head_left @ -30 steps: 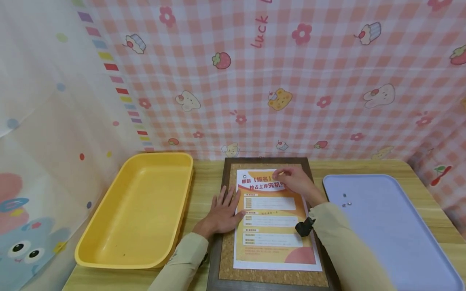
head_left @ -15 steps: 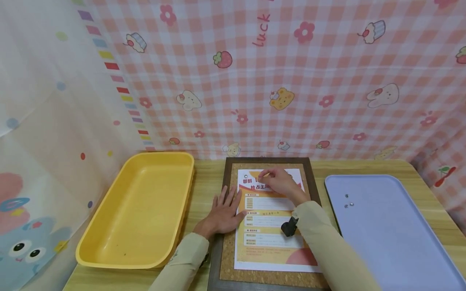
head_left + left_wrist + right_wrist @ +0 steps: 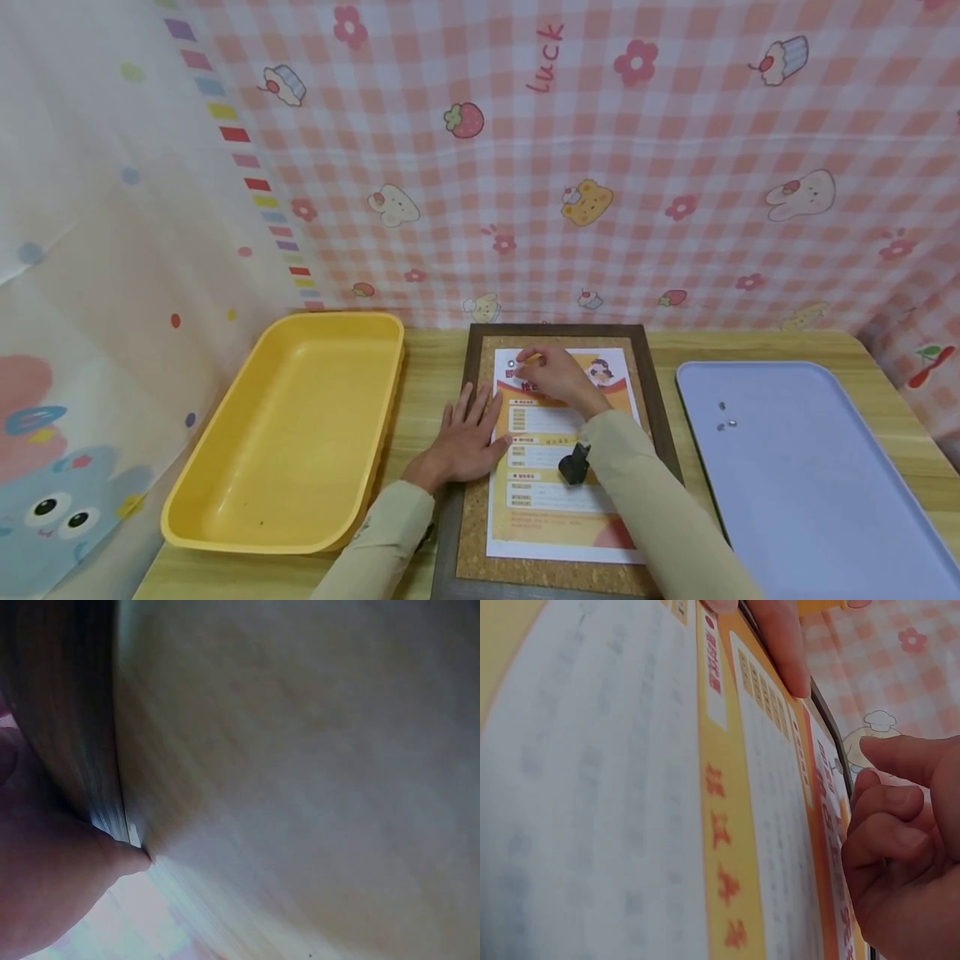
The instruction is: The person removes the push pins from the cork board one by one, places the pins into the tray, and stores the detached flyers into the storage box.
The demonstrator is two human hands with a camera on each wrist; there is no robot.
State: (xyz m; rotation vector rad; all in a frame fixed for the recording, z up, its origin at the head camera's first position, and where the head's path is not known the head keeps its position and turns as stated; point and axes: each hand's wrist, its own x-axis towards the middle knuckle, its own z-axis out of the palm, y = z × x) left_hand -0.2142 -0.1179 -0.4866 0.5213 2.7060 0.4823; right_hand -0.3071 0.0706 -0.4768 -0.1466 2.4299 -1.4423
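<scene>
A printed orange-and-white sheet (image 3: 540, 533) lies on a framed cork board (image 3: 476, 550). A small round silvery pin (image 3: 512, 364) sits near its top left corner. My left hand (image 3: 465, 446) rests with fingers spread over the board's left frame and the sheet's left edge. My right hand (image 3: 558, 379) is over the heading, its fingertips just right of the pin. In the right wrist view, the right index finger (image 3: 904, 757) extends while other fingers curl, and no held thing shows. The left wrist view shows part of the left hand (image 3: 60, 877) beside the dark frame.
Left of the board is a yellow tray (image 3: 393, 392). On the right lies a lavender tray (image 3: 817, 483) with small silvery pieces (image 3: 732, 423) near its far left. A pink checked curtain (image 3: 480, 208) hangs behind the wooden table (image 3: 427, 367).
My right hand has moved left across the sheet's heading, toward the pin at the top left corner. The left hand has stayed in place; the view has shifted slightly.
</scene>
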